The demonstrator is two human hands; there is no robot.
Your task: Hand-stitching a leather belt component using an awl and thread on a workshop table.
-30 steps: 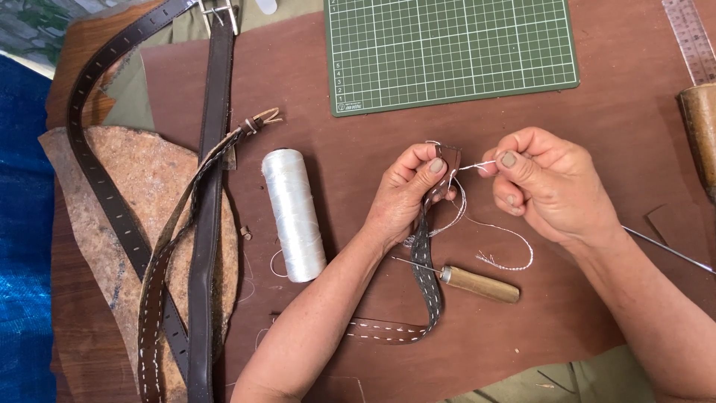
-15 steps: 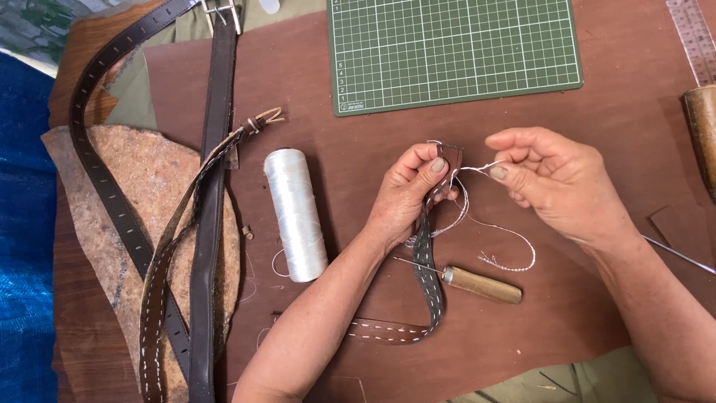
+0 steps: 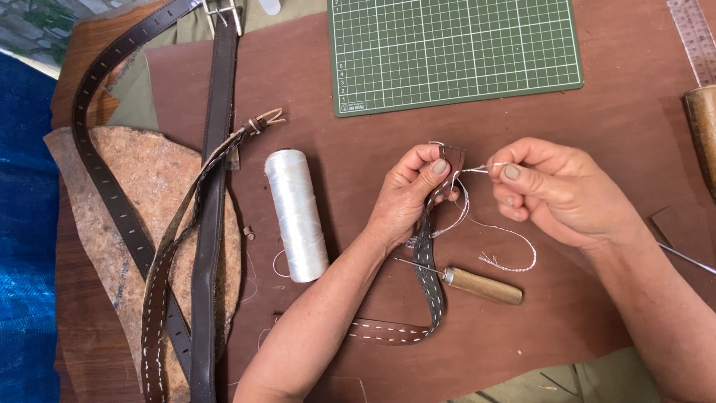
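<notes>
While the left hand (image 3: 414, 190) pinches the dark strap (image 3: 431, 280), the right hand (image 3: 548, 186) pinches the needle (image 3: 481, 168); a stitch seems underway, needing a steady pull.

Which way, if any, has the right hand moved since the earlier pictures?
Yes: the right hand has drifted slightly up, toward the green cutting mat, pulling thread from the strap.

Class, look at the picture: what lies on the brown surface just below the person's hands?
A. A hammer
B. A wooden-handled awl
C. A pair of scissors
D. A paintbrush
B: a wooden-handled awl with a thin metal point lies on the brown surface below the left hand and right hand, beside the stitched leather strap.
</notes>
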